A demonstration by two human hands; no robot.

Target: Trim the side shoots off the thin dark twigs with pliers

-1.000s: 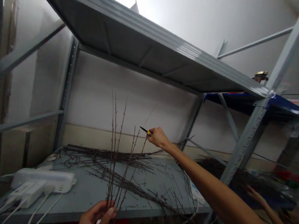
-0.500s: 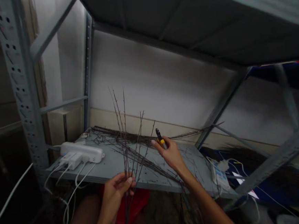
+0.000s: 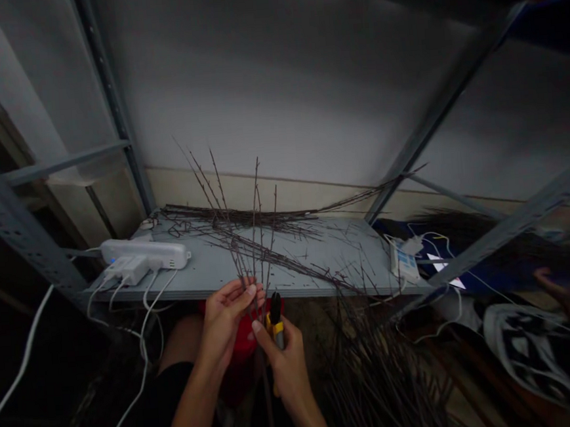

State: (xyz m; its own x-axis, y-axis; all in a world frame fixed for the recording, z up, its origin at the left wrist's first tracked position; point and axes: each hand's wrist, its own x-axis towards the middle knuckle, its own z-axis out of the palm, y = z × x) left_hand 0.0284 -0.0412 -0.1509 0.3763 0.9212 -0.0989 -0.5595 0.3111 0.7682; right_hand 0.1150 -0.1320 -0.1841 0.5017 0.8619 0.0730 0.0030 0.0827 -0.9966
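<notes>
Twigs (image 3: 255, 226), roughly upright at the shelf's (image 3: 211, 272) front edge, pinched partway up in the left hand (image 3: 227, 320), apparently to keep tips fanned apart; just beside, pliers (image 3: 277, 326) clasped nose-up in the right hand (image 3: 287, 361), probably for handiness near the stems.

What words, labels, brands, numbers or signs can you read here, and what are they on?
None can be read.
White plastic power strip: small dark marks, too small to make out.
Blue-and-white rectangular block: any lettering is too blurred to read.
Black-and-yellow hand tool: no legible marking.
</notes>
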